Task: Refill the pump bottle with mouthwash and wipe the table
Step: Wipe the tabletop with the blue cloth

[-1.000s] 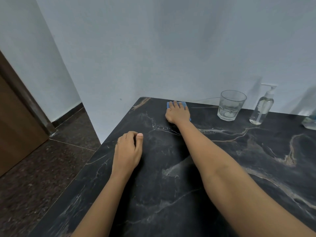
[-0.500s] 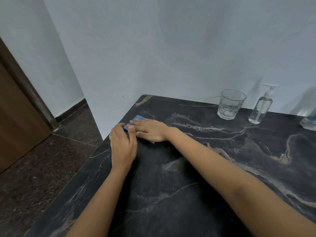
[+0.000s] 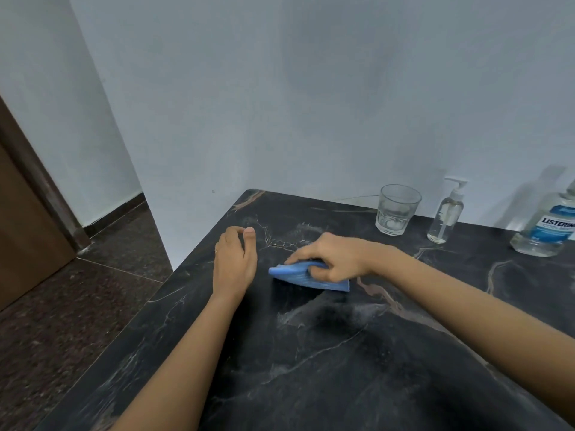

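From my seat at the feed, a pale blue-grey wall (image 3: 311, 88) fills the upper half of the head view, and below it a black marble-look table (image 3: 311, 368) with pale veins runs from the corner down to the bottom edge. Dark speckled floor (image 3: 62, 321) and a brown door (image 3: 18, 228) sit off to the left. Three things stand along the back of the table by the wall. At the far right is a big clear mouthwash bottle (image 3: 547, 228), its blue label reading "LISTERIN" before the frame cuts it off, with a smaller line beneath that starts "COOL" and is too blurred for me to finish. Just left of it stands the slim clear pump bottle (image 3: 446, 216) with a white pump head, upright, and left again a faceted drinking glass (image 3: 396, 209). Nearer me, mid-table, lies a blue ribbed cloth (image 3: 306, 276), bunched up under the right hand (image 3: 336, 256), whose fingers and thumb curl round it. I cannot tell if it lies flat on the stone. The left hand (image 3: 235, 262) rests on the tabletop beside the cloth, fingers loosely curled, holding nothing, a thin ring (image 3: 216, 250) on one finger.
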Demonstrator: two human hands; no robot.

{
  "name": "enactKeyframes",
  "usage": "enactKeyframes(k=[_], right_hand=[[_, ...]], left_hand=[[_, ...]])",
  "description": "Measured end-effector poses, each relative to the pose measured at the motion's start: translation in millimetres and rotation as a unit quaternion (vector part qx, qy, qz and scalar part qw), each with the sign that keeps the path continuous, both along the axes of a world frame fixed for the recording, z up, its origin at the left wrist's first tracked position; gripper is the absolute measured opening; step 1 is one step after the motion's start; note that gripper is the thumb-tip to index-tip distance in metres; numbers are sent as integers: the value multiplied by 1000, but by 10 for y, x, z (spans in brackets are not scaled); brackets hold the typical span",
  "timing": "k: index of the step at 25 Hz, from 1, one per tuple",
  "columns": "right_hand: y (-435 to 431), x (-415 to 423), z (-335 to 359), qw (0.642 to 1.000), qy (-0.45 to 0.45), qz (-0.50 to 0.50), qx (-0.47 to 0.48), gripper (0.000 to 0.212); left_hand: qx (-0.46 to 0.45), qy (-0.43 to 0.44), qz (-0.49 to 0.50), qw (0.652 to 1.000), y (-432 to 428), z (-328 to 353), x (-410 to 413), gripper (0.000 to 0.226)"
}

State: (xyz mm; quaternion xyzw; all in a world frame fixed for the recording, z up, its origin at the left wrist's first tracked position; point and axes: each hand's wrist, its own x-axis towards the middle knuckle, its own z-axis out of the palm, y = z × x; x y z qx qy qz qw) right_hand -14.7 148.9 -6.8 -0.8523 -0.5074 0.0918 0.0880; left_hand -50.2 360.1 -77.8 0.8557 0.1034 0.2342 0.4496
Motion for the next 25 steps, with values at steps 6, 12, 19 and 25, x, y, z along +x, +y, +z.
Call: enactKeyframes(k=[6,12,19,25], right_hand=[[-160,720,293,971,-93,-185,117,38],[140,1445,233,892,-218,-367,148,32],[389,1565,-308,899,-342,-273,33,20],[394,1493,-635,928,-236,-287,17,27]], left_hand=[[-7,-3,1,1000,-313,-29,338,37],[140,21,-39,989,-455,-149,417,34],[156,19,-41,987,-468,-168,437,32],[163,17,-42,986,-467,-169,408,32]])
